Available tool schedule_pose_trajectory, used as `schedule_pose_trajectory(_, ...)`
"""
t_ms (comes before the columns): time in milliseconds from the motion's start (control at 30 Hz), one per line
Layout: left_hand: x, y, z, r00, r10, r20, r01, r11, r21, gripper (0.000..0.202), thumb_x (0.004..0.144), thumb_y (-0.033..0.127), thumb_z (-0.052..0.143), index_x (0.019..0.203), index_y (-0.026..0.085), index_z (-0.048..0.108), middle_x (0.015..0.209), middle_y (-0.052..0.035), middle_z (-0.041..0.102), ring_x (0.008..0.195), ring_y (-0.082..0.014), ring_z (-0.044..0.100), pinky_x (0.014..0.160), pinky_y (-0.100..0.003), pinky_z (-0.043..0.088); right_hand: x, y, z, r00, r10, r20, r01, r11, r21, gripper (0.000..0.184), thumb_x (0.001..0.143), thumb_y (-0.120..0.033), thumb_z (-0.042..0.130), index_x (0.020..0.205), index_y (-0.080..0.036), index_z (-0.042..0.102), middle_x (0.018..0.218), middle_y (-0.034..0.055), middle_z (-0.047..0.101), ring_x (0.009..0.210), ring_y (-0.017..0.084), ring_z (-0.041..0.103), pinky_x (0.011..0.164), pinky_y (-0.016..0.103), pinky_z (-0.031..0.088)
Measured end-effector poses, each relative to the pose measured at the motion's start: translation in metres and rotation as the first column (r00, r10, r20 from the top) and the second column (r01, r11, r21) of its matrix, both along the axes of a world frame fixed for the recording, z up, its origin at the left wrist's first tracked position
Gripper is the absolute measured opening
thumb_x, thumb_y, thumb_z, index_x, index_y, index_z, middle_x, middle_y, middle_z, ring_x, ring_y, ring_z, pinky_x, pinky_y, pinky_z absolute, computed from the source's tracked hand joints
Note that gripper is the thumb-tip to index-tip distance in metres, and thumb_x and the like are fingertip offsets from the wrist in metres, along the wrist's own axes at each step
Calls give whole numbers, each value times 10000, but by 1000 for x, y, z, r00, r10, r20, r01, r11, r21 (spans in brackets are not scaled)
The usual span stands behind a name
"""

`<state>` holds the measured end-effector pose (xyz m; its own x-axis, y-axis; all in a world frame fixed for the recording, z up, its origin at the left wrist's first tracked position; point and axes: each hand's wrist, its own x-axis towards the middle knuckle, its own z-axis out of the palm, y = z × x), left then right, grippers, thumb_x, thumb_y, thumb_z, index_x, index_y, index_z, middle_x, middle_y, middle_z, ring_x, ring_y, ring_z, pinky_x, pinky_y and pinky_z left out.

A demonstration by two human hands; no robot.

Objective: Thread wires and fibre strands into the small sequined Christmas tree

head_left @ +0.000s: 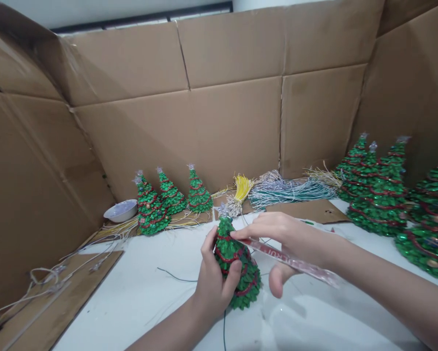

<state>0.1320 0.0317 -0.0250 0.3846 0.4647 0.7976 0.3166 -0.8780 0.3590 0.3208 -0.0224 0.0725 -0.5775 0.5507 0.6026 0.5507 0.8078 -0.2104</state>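
My left hand (213, 282) is closed around a small green sequinned Christmas tree (241, 273) with red garland and a silver star on top, held just above the white table (131, 297). My right hand (292, 239) reaches across the tree's upper part, fingers touching it, and holds a long clear plastic sleeve with red print (295, 261) against its palm. A thin dark wire (175, 276) trails from the tree over the table.
Three small trees (169, 197) stand at the back left beside a white bowl (121, 210). Larger trees (380, 195) crowd the right side. Bundles of yellow (241, 190) and green-white wires (288, 190) lie along the cardboard walls (219, 107). Cardboard sheets and loose wires lie front left.
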Motion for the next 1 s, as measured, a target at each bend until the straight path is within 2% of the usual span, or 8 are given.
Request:
schedule_pose_trajectory(67,-1,0,0,1000,6,0,-6,1000,3,627,849,272,445,1367,188,103,1298,-164,359,1199,-259,408,935,-411,399,0,-1,1,999,-15,29,15,1000,4,749,610,-747,464,1045,-151,599,764,72,658,636,161,585,559,240,427)
schedule_pose_trajectory(133,-1,-1,-1,1000,8,2,-8,1000,5,624,850,276,444,1367,191,105,1302,-165,353,1206,-262,402,940,-414,392,0,-1,0,998,-30,53,28,999,21,769,668,-758,344,1063,-146,590,729,68,646,617,154,572,551,242,421)
schedule_pose_trajectory(233,-1,0,-1,1000,-6,4,6,1000,9,628,853,282,442,1370,189,98,1305,-170,351,1208,-264,400,941,-409,391,1,0,-2,996,-57,64,55,997,45,769,801,-666,115,1084,-125,583,712,78,636,621,145,563,572,252,422)
schedule_pose_trajectory(300,0,0,0,1000,-20,3,20,1000,13,630,855,285,438,1372,182,92,1303,-173,356,1202,-263,408,937,-406,396,1,0,-2,995,-75,65,73,996,41,771,836,-612,49,1098,-114,576,735,88,642,641,147,567,591,263,427)
schedule_pose_trajectory(567,1,0,1,999,-38,3,38,999,5,628,857,290,435,1367,177,88,1291,-167,378,1183,-263,430,924,-416,413,1,-8,10,980,-119,162,135,986,-96,704,874,-574,89,1131,-100,542,849,117,645,725,183,566,658,314,426)
schedule_pose_trajectory(833,2,0,1,998,-54,17,54,999,-2,640,845,268,454,1369,179,97,1304,-164,370,1201,-259,408,938,-409,395,0,-8,5,981,-128,143,140,987,-80,531,934,-445,128,1106,-153,536,877,102,639,785,173,578,678,290,425)
schedule_pose_trajectory(1000,1,0,2,997,-69,22,69,998,10,642,841,253,459,1369,170,102,1311,-150,355,1218,-225,385,971,-358,365,0,-9,4,983,-133,123,145,985,-98,451,944,-399,173,1088,-170,533,890,87,638,790,162,586,684,276,428)
